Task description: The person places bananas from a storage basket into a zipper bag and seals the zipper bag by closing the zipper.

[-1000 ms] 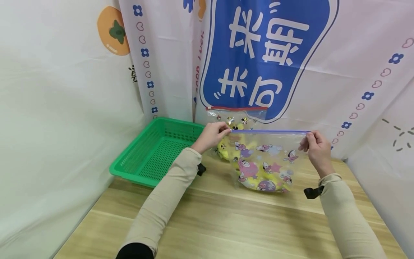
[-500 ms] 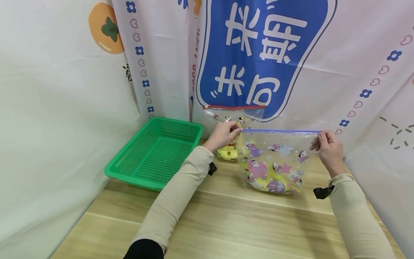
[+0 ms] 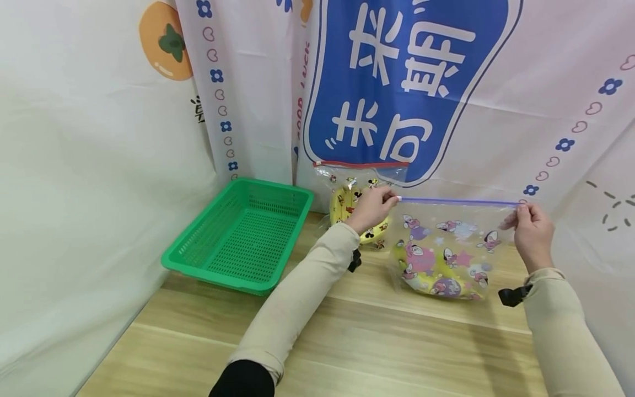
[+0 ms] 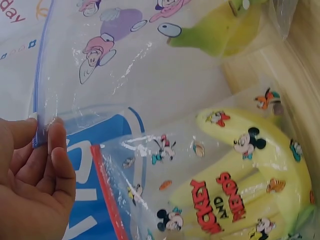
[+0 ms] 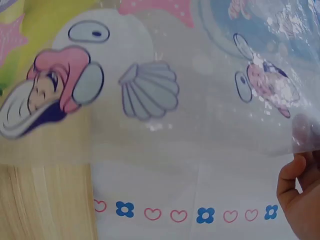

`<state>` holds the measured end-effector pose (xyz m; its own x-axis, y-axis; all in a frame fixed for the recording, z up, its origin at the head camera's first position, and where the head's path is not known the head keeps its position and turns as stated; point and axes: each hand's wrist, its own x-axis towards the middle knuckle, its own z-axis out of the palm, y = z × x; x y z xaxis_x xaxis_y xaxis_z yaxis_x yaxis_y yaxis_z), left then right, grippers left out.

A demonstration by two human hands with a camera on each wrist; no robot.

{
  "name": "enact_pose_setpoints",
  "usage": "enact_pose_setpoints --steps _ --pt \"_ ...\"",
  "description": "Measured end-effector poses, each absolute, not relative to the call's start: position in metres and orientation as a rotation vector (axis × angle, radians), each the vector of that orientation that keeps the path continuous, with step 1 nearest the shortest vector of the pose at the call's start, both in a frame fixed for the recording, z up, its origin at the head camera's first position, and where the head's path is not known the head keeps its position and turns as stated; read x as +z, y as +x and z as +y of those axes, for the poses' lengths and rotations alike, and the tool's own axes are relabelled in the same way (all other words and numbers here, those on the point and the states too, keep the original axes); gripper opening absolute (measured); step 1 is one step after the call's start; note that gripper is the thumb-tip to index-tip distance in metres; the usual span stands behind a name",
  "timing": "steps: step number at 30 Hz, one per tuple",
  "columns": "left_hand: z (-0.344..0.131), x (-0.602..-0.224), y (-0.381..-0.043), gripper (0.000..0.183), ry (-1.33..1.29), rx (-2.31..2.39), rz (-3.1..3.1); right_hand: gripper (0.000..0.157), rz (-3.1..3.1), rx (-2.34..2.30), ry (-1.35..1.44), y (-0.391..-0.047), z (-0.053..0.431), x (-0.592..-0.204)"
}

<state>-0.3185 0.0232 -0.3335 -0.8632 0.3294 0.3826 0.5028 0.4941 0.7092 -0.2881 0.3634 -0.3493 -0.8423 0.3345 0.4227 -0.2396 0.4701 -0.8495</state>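
A clear zip bag (image 3: 448, 234) with a blue-purple zip and pink cartoon prints hangs upright by its top corners. My left hand (image 3: 373, 209) pinches the left end of the zip, where a white slider (image 4: 33, 116) shows beside the thumb. The right hand (image 3: 534, 234) grips the opposite top corner, some fingers behind the film. Yellow bananas (image 4: 220, 31) lie at the bottom of this bag. Behind it, a second zip bag (image 4: 150, 155) with a red zip and Mickey prints holds yellow bananas (image 4: 295, 165); my left hand partly covers it in the head view.
A green plastic basket (image 3: 243, 242) stands to the left on the wooden table (image 3: 397, 353). A printed cloth (image 3: 496, 132) hangs behind the table, with pale cloth along both sides.
Both hands have moved to the right, carrying the purple-zip bag with them. More of the red-zip bag and its bananas now shows left of it. The basket stays in place.
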Motion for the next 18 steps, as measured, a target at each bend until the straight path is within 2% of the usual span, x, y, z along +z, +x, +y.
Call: enact_pose_setpoints --steps 6,11,18 --pt "0.043 -0.336 -0.324 0.019 -0.644 -1.360 -2.535 0.026 -2.200 1.284 -0.289 -0.289 0.375 -0.347" --pt "0.055 -0.339 -0.331 0.024 -0.613 -1.468 -2.536 0.029 -2.322 1.165 -0.446 -0.290 0.383 -0.346" --pt "0.060 -0.344 -0.336 0.050 -0.654 -1.620 -2.612 0.023 -2.278 1.420 -0.547 -0.295 0.392 -0.346"
